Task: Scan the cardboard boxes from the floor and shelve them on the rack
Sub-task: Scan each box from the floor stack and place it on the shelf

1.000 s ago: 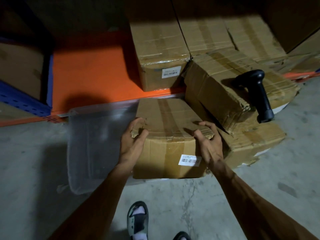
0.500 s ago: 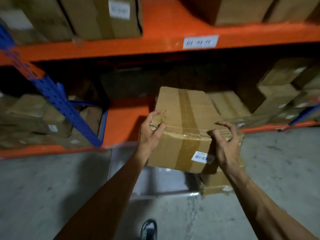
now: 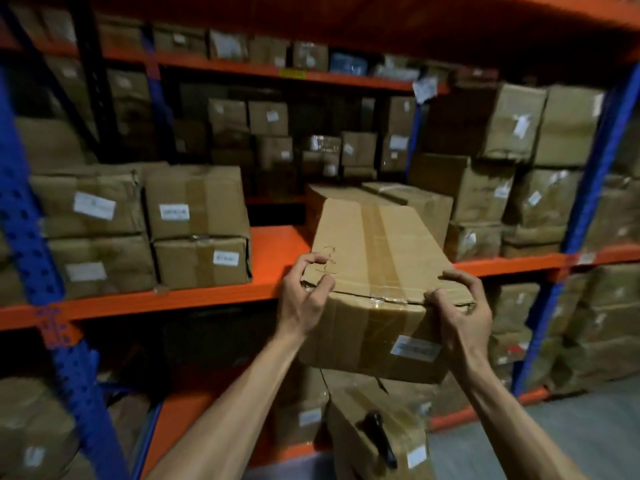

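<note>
Box: taped cardboard box [image 3: 374,271] held at the orange shelf [image 3: 273,247] edge; white label [image 3: 415,348] blurred, unreadable
Grip: left hand [image 3: 304,296] and right hand [image 3: 460,313] curled round its near top corners

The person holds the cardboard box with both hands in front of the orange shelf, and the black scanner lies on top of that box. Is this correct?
Not quite. The head view shows both hands, left hand and right hand, gripping the cardboard box before the orange shelf, but the black scanner lies on another box below.

Two bare forearms, sleeveless to the frame edge, no rings or watch.
</note>
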{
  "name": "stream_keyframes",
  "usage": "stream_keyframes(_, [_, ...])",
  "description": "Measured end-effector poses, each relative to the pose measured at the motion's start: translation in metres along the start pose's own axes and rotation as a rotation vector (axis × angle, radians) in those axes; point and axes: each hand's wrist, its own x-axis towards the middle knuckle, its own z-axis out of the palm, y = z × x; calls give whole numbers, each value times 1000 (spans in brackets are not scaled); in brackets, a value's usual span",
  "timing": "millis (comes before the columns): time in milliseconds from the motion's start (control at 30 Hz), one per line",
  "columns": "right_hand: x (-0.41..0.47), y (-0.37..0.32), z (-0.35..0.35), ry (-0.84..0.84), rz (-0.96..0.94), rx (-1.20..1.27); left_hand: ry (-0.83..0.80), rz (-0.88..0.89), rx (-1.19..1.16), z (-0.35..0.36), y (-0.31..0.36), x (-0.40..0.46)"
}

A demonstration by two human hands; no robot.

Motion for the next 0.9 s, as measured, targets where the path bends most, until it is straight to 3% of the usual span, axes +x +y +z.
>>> stream_keyframes(200, [50, -57, 62, -42, -137, 116, 92, 160, 58, -45, 44, 79])
stream_keyframes(433, [110, -106, 215, -104, -193, 215, 232, 243, 184, -146, 53, 192])
stream_keyframes(900, [198, -130, 491, -246, -182, 254, 374, 226, 237, -315, -17, 370])
